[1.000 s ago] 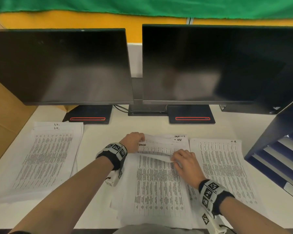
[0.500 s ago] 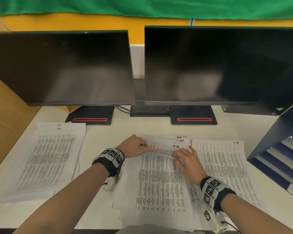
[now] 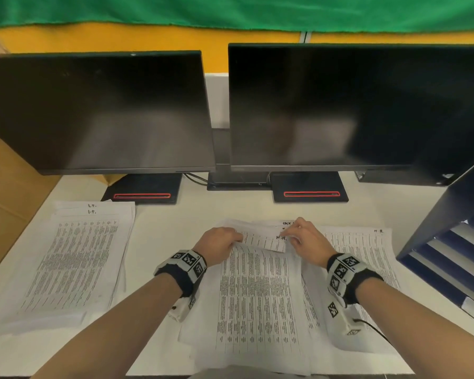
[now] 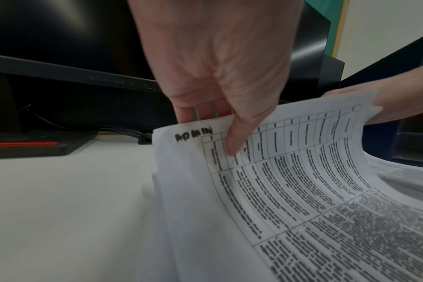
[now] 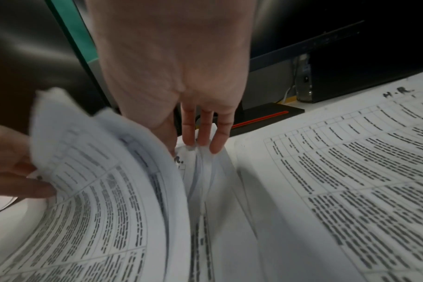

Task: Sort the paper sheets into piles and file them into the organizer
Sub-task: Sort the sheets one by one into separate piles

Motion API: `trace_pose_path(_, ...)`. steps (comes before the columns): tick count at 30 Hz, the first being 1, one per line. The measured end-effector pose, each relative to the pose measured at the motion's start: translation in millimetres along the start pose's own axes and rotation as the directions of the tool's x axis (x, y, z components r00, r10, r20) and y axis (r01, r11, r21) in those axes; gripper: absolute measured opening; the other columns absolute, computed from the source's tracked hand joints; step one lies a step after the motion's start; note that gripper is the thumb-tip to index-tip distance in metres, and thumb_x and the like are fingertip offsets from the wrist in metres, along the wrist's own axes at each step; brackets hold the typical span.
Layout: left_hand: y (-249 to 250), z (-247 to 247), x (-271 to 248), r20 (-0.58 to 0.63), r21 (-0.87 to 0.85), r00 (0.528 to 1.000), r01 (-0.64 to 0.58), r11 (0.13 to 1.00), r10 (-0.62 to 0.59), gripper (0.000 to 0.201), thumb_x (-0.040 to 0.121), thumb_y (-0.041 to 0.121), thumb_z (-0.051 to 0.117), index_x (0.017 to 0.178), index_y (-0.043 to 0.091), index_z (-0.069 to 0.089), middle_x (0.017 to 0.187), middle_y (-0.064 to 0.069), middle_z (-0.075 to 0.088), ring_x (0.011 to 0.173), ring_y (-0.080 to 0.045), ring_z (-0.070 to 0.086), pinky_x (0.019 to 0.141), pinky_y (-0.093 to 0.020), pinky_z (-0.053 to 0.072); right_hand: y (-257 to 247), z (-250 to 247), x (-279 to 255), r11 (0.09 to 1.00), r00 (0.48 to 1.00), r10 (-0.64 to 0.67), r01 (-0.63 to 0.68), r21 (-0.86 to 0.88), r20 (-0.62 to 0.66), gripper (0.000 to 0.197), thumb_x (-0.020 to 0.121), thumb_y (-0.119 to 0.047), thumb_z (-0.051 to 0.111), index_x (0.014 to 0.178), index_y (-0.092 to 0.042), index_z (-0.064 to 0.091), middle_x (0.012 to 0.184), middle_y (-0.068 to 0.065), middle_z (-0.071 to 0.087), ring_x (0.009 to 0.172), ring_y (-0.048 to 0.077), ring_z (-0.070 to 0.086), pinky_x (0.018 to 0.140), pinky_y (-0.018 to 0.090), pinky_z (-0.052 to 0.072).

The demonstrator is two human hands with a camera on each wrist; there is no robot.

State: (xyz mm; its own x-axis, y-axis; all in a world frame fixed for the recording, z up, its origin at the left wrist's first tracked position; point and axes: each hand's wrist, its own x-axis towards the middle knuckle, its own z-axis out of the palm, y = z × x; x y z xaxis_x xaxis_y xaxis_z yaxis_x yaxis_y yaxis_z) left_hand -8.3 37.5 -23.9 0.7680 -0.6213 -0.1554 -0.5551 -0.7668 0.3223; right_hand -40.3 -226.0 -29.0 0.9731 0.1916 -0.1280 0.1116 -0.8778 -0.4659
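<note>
Top sheet (image 4: 290, 171) of the middle stack (image 3: 260, 302) is peeled up now, flatter half a second ago. Left hand (image 3: 219, 246) pinches its corner, right hand (image 3: 307, 242) fingers the pages beneath (marked H.R.), organizer (image 3: 449, 236) waits at 3 o'clock, so probably sorting continues.

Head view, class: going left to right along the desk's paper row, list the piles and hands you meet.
Left pile → left hand → middle pile → right hand → right pile → organizer.
</note>
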Motion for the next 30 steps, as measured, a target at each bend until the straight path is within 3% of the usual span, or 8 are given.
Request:
trace_pose_path(3, -1.1, -0.4, -0.9, 0.001, -0.017, 1.0, 0.005, 1.0, -0.005, 0.022, 0.09, 0.008, 0.044, 0.099, 0.014, 0.063, 0.1, -0.004, 0.063, 0.093, -0.022, 0.059, 0.075, -0.03, 0.043, -1.4, -0.1, 7.3, 0.998, 0.999, 0.026, -0.024, -0.064, 0.034, 0.028, 0.091, -0.017, 0.05, 0.116, -0.023, 0.061, 0.111, 0.0, 0.047, 0.108, 0.017, 0.042, 0.089, 0.032, 0.043)
trace_pose_path(8, -3.1, 0.8, -1.3, -0.016, -0.03, 1.0, 0.008, 1.0, -0.008, 0.024, 0.091, 0.007, 0.043, 0.101, 0.016, 0.063, 0.102, -0.003, 0.063, 0.094, -0.022, 0.059, 0.075, -0.029, 0.043, -5.6, 1.6, 10.2, 0.995, 0.998, 0.052, -0.047, -0.093, 0.046, 0.03, 0.086, -0.025, 0.057, 0.115, -0.02, 0.055, 0.111, 0.002, 0.043, 0.108, 0.018, 0.04, 0.086, 0.036, 0.044)
trace_pose_path(14, -2.9, 0.5, -2.6, -0.038, -0.047, 0.999, -0.005, 0.999, 0.003, 0.025, 0.09, 0.005, 0.045, 0.102, 0.015, 0.064, 0.104, -0.005, 0.064, 0.096, -0.023, 0.059, 0.08, -0.032, 0.046, -8.4, 0.3, 5.4, 0.993, 1.0, -0.005, 0.004, -0.115, -0.006, 0.008, 0.083, -0.025, 0.063, 0.085, -0.018, 0.059, 0.097, -0.001, 0.048, 0.094, 0.016, 0.044, 0.077, 0.029, 0.041)
trace_pose_path(17, -4.1, 0.7, -3.2, -0.043, -0.051, 0.999, -0.013, 0.999, 0.01, 0.023, 0.089, 0.005, 0.045, 0.098, 0.015, 0.064, 0.103, -0.004, 0.065, 0.096, -0.023, 0.059, 0.081, -0.032, 0.047, -8.4, -0.5, -1.3, 0.993, 0.997, -0.051, 0.045, -0.108, -0.057, 0.017, 0.084, -0.021, 0.062, 0.073, -0.017, 0.05, 0.084, -0.004, 0.048, 0.083, 0.015, 0.046, 0.068, 0.028, 0.037)
trace_pose_path(23, -4.3, -3.8, -0.7, -0.053, -0.047, 0.998, -0.034, 0.998, 0.032, 0.023, 0.09, 0.007, 0.045, 0.099, 0.014, 0.064, 0.106, -0.003, 0.065, 0.097, -0.02, 0.059, 0.079, -0.026, 0.044, -11.1, -4.3, -5.1, 0.932, 0.989, -0.138, 0.113, -0.345, -0.048, 0.023, 0.095, -0.025, 0.048, 0.092, -0.009, 0.064, 0.093, 0.003, 0.057, 0.088, 0.021, 0.053, 0.073, 0.029, 0.042)
trace_pose_path(27, -6.7, -5.2, 0.4, -0.053, -0.045, 0.998, -0.035, 0.998, 0.032, 0.021, 0.091, 0.009, 0.045, 0.095, 0.014, 0.064, 0.106, -0.002, 0.066, 0.096, -0.02, 0.061, 0.077, -0.026, 0.045, -14.7, -8.2, -10.4, 0.894, 0.969, -0.202, 0.124, -0.431, -0.14, 0.03, 0.084, -0.026, 0.065, 0.113, -0.022, 0.061, 0.093, 0.004, 0.049, 0.078, 0.019, 0.046, 0.059, 0.027, 0.038)
trace_pose_path(29, -8.5, -5.3, 0.1, -0.041, -0.046, 0.999, -0.028, 0.999, 0.026, 0.021, 0.091, 0.01, 0.045, 0.096, 0.015, 0.064, 0.107, -0.001, 0.066, 0.096, -0.02, 0.061, 0.079, -0.028, 0.049, -13.1, -9.5, -12.3, 0.856, 0.93, -0.317, 0.196, -0.478, -0.188, 0.044, 0.078, -0.027, 0.071, 0.12, -0.029, 0.059, 0.097, 0.007, 0.054, 0.083, 0.021, 0.05, 0.063, 0.032, 0.045)
trace_pose_path(30, -9.0, -5.6, 0.1, -0.042, -0.044, 0.999, -0.028, 0.999, 0.026, 0.021, 0.091, 0.01, 0.045, 0.097, 0.016, 0.064, 0.106, -0.001, 0.066, 0.096, -0.02, 0.06, 0.08, -0.03, 0.05, -16.2, -12.0, -14.6, 0.876, 0.919, -0.33, 0.214, -0.433, -0.214, 0.037, 0.08, -0.03, 0.067, 0.117, -0.03, 0.061, 0.098, 0.006, 0.056, 0.085, 0.02, 0.051, 0.067, 0.034, 0.046)
